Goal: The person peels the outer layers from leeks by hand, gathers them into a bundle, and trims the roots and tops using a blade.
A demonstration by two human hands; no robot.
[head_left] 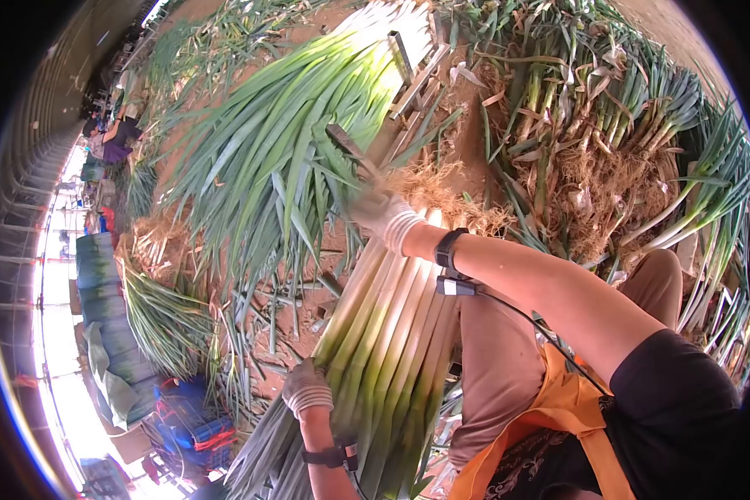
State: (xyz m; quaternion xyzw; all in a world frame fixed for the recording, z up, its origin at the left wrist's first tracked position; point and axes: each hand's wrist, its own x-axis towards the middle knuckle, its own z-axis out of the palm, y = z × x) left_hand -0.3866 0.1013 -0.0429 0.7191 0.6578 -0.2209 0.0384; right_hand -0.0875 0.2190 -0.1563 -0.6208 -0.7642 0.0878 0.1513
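Note:
A row of trimmed leeks [389,308] lies side by side before me, white shafts and roots up, green leaves down. My left hand [307,388], in a whitish knit glove, is closed at the left edge of the row, around the green part. Near the root end is my right hand [385,218], gloved too and smeared by motion; I cannot tell what its fingers hold. Just beyond it, a dark metal bar [352,148] slants up. Shaggy tan roots [442,192] show right beside the right wrist.
A large leek bundle [283,142] rests against a metal rack [419,83] ahead. Untrimmed leeks with dry roots [596,175] are heaped at right. Another leek bundle [167,317] and a blue crate [192,425] stand left. Leaf scraps litter the soil. A person [117,137] is far left.

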